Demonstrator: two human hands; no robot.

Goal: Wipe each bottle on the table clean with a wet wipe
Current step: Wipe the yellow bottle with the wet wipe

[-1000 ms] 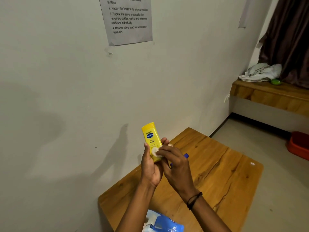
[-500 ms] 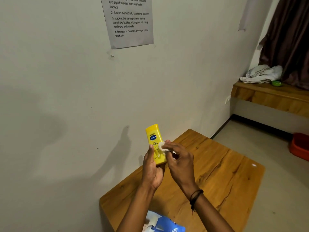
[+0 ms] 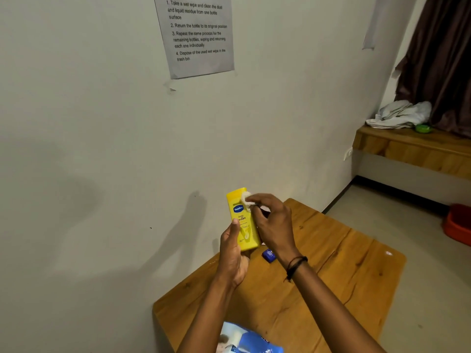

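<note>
A yellow lotion bottle (image 3: 241, 220) with a blue logo is held upright above the wooden table (image 3: 331, 271). My left hand (image 3: 233, 253) grips its lower part from the left. My right hand (image 3: 272, 220) pinches a small white wet wipe (image 3: 246, 198) against the bottle's upper right edge, near the top. A small dark blue item (image 3: 269, 255) lies on the table just below my right wrist, partly hidden.
A blue and white wipes pack (image 3: 249, 340) lies at the table's near edge. The wall runs close along the table's left side, with a paper instruction sheet (image 3: 197, 34) taped to it. A wooden ledge (image 3: 413, 151) with cloth and an orange tub (image 3: 458, 224) stand at the right.
My right hand has slid the wipe up the bottle, from its lower middle to near its top. The left hand keeps holding the bottle's lower part.
</note>
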